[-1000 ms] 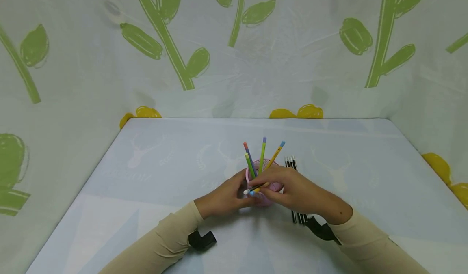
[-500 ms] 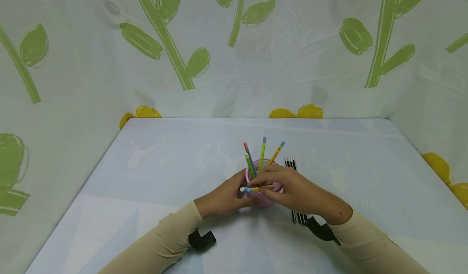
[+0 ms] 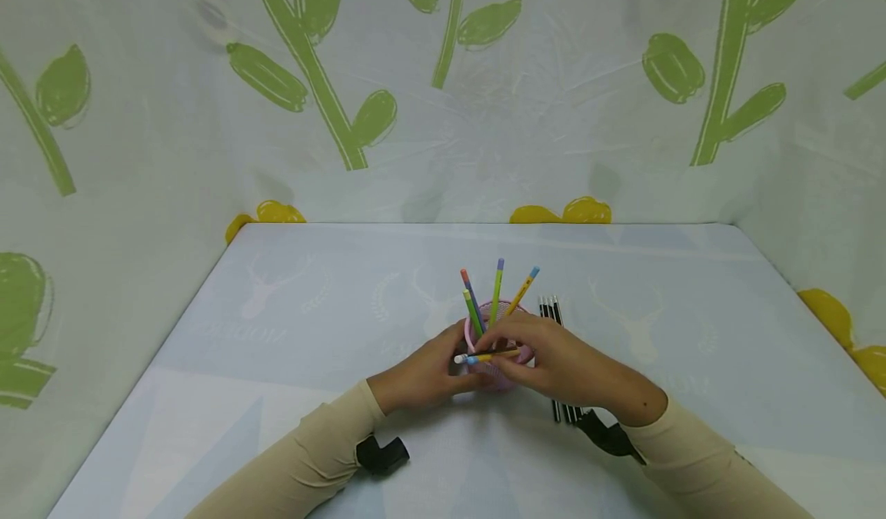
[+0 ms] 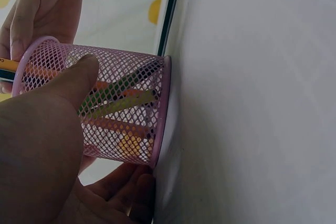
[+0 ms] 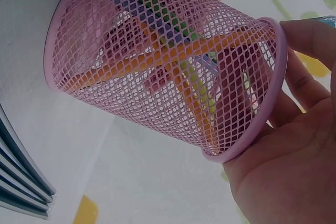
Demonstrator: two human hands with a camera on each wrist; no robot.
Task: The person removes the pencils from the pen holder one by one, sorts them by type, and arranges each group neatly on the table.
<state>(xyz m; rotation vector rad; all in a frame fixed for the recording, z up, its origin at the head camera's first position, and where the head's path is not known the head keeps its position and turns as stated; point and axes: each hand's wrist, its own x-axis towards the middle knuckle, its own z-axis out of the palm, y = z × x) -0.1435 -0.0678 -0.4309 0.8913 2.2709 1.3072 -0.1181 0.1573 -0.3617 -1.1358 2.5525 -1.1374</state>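
A pink mesh pencil cup (image 3: 498, 380) stands on the table, gripped from its left side by my left hand (image 3: 439, 371). In the left wrist view, the left thumb (image 4: 86, 74) lies across the mesh (image 4: 123, 56). My right hand (image 3: 554, 354) is at the rim, its thumb and fingers pinching a black pencil (image 3: 477, 355) with a white end. Alongside it, an orange-yellow pencil (image 3: 487, 357) with a blue end leans out over the rim. Several coloured pencils (image 3: 497, 288) stand fanned in the cup. Right fingers partly hide the cup's opening.
Several black pencils (image 3: 566, 413) lie side by side on the table (image 3: 311, 311), right of the cup and partly under the right forearm. A dark wrist strap piece (image 3: 384, 457) hangs by the left sleeve. Patterned fabric walls (image 3: 554, 119) surround the table.
Over the first half second the black pencil swung from a slant to nearly level beside the orange-yellow one. Since then the right fingers have shifted slightly. The left hand and cup stayed put.
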